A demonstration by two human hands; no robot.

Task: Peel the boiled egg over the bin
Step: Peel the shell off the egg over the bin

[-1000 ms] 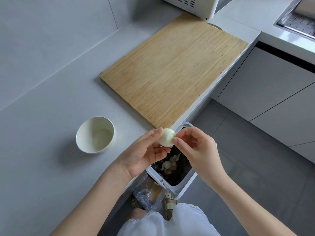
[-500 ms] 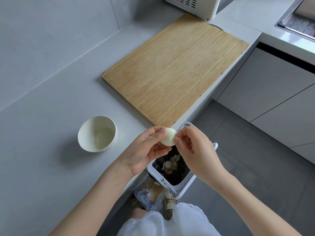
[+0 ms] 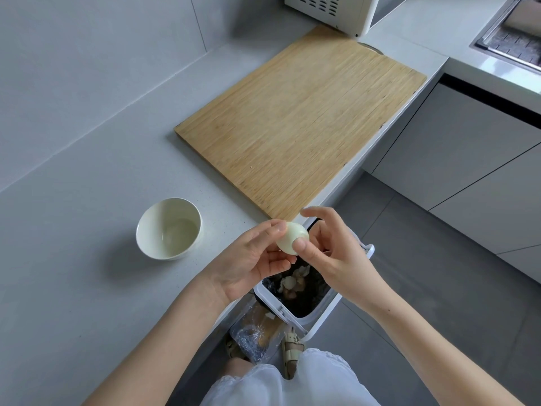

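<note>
From the head camera we see the egg point(image 3: 292, 238) held above the open bin point(image 3: 313, 315); the left hand point(image 3: 248, 259) cups it in curled fingers; the right hand point(image 3: 330, 253) pinches its side, thumb pressed on the white and forefinger lifted clear; on the counter sit a bowl point(image 3: 169, 228) and a cutting board point(image 3: 298, 121).

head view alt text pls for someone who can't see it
A left hand holds a pale boiled egg over an open white bin, the right hand pressing it with its thumb. A white bowl and wooden cutting board sit on the grey counter.
</note>
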